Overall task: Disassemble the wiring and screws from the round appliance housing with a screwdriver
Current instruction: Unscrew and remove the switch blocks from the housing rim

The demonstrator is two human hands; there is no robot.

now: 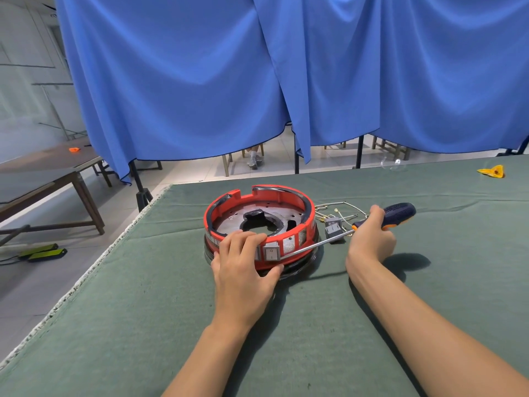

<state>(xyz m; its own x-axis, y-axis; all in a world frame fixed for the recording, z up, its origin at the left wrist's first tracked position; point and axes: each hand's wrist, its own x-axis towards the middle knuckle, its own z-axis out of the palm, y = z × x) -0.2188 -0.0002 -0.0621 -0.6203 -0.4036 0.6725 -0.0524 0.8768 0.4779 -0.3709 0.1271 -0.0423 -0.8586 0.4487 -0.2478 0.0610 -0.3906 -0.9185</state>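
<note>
The round red housing (286, 197) sits on the green table cloth (143, 310), with a grey metal plate inside and a grey rocker switch (271, 252) on its near wall. My left hand (243, 265) grips the near rim, fingers curled over the top and thumb against the outer wall. My right hand (370, 236) holds a screwdriver (398, 214) by its dark blue and orange handle. Its long shaft (315, 244) slants left, and the tip touches the housing's near right wall. Loose wires (347, 210) and a grey switch block (333, 228) lie just right of the housing.
A yellow scrap (493, 171) lies at the table's far right. Blue curtains (286, 75) hang behind the table. The table's left edge (94, 262) drops to the floor, where another table (48, 173) stands. A person's feet (254, 160) show under the curtain.
</note>
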